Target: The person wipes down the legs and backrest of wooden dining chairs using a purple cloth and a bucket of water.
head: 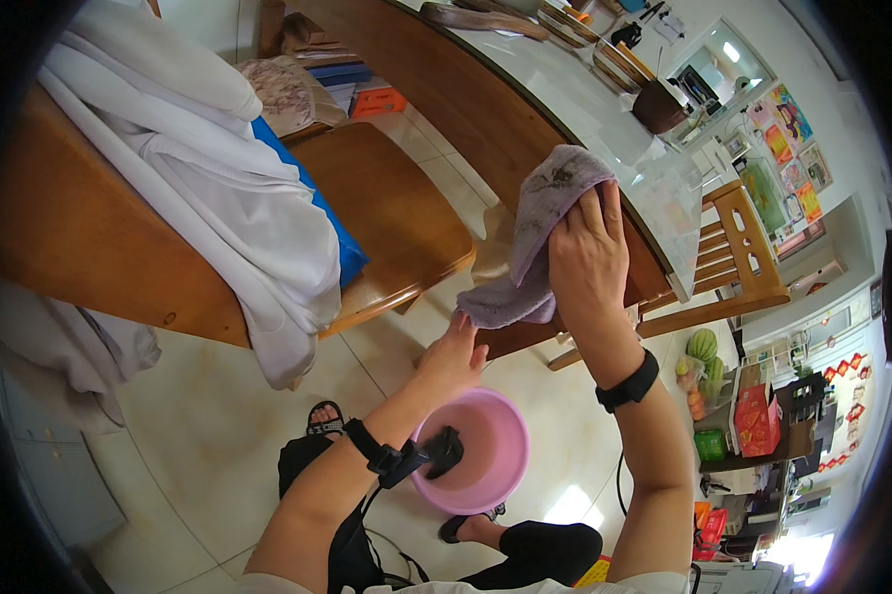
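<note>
A grey-purple cloth [538,215] with dark smudges hangs from my right hand [590,249], whose fingers grip its upper part against the edge of a wooden table [520,111]. The cloth's lower end reaches my left hand [453,360], its fingertips at the hem; whether they pinch it I cannot tell. Below my left hand a pink plastic bucket [509,453] stands on the floor between my feet, with a dark object inside that I cannot make out.
A wooden chair [386,193] with white fabric [216,171] over its back stands at the left. Behind the table is another wooden chair [750,237]. On the glass-covered tabletop [609,126] is a dark brown pot [657,108]. Watermelons [702,344] are at the right, beside boxes.
</note>
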`<state>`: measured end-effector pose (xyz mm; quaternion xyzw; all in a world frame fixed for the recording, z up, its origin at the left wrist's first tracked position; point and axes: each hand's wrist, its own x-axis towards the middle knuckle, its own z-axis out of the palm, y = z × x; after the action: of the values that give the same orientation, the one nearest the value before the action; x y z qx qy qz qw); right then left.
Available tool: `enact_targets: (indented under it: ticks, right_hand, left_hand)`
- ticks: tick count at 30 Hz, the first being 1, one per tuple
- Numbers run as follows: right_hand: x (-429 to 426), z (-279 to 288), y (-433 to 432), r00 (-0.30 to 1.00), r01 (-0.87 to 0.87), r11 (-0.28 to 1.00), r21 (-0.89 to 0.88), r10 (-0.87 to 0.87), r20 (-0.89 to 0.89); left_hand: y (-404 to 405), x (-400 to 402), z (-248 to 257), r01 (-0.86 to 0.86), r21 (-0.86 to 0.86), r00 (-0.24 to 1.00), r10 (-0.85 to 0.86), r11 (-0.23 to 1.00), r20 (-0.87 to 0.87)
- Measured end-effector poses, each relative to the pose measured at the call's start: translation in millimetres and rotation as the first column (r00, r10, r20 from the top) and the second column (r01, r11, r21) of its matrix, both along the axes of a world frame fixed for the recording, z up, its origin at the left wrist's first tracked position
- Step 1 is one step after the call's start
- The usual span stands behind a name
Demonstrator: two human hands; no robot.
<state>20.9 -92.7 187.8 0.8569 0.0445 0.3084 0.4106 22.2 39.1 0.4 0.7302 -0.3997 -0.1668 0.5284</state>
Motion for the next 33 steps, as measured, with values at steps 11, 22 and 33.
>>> enact_targets:
  ticks: [11,22,33]
  right_hand:
    - [67,15,20,0.997,0.009,0.994,-0.109,-0.018,-0.079]
    - [54,15,19,0.979,0.098,0.971,-0.216,-0.133,-0.154]
    - [28,14,11,0.997,-0.033,0.993,-0.115,0.024,-0.074]
  left_hand:
    - [-2,8,5,-0.058,-0.235,0.988,0.022,0.970,-0.150]
    - [3,3,6,-0.049,-0.189,0.989,0.022,0.981,-0.145]
    - [4,6,7,-0.074,-0.171,0.982,0.041,0.983,-0.185]
